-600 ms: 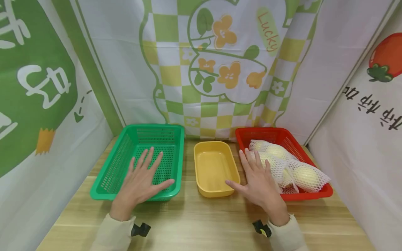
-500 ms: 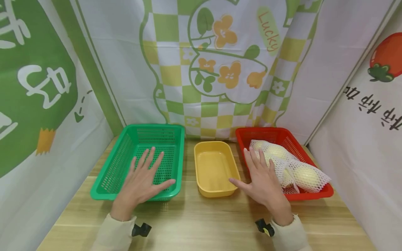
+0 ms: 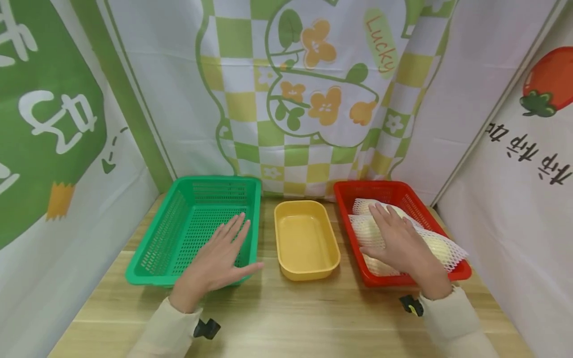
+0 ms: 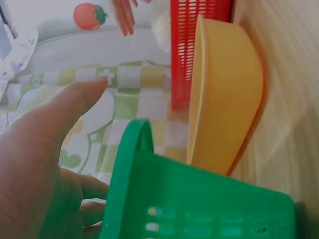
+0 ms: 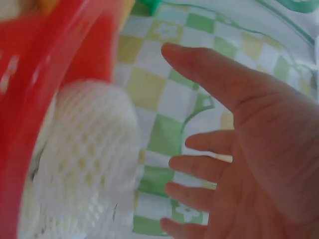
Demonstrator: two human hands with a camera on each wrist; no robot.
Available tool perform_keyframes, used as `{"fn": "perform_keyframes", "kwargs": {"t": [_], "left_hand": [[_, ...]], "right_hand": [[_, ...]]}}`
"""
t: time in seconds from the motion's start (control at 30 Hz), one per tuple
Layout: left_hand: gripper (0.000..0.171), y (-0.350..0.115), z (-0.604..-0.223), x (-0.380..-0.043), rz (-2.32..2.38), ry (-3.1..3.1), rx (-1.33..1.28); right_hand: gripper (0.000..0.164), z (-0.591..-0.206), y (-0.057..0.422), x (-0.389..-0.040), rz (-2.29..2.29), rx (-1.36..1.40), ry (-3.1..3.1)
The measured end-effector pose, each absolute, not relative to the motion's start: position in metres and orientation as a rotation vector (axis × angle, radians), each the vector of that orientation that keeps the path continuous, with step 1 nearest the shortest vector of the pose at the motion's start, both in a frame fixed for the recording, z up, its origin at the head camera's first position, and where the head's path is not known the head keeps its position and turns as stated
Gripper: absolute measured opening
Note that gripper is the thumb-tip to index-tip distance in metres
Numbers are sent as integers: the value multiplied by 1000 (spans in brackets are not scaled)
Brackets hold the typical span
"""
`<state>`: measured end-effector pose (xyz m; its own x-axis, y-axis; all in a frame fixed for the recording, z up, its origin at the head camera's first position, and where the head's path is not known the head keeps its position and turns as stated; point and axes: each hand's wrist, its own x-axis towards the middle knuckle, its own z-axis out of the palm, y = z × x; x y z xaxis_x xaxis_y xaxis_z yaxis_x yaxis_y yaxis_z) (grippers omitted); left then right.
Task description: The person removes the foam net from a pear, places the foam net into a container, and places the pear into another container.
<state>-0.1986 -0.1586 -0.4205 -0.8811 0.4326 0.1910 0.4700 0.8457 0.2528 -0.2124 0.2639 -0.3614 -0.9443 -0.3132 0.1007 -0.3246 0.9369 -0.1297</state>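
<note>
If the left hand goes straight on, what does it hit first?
Probably the green basket, at its right side; with depth unclear, the left hand might instead clear it and reach the patterned cloth.

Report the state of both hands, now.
Left hand: open, holding nothing, over the green basket.
Right hand: open, holding nothing, above the net-wrapped items in the red basket.

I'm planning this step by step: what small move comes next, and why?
Probably lower the right hand and close it round a netted fruit in the red basket: it hovers open above that basket, and the right wrist view shows it apart from the nearest fruit.
</note>
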Motion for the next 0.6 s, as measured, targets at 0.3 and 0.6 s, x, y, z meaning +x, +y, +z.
{"fn": "perform_keyframes", "kwargs": {"t": [0.3, 0.6], "left_hand": [[106, -146, -431, -198, -405, -2899, -790], [105, -138, -445, -196, -339, -2887, -817]], "right_hand": [[92, -365, 277, -235, 65, 796, -2921], [96, -385, 283, -254, -8, 813, -2983]]}}
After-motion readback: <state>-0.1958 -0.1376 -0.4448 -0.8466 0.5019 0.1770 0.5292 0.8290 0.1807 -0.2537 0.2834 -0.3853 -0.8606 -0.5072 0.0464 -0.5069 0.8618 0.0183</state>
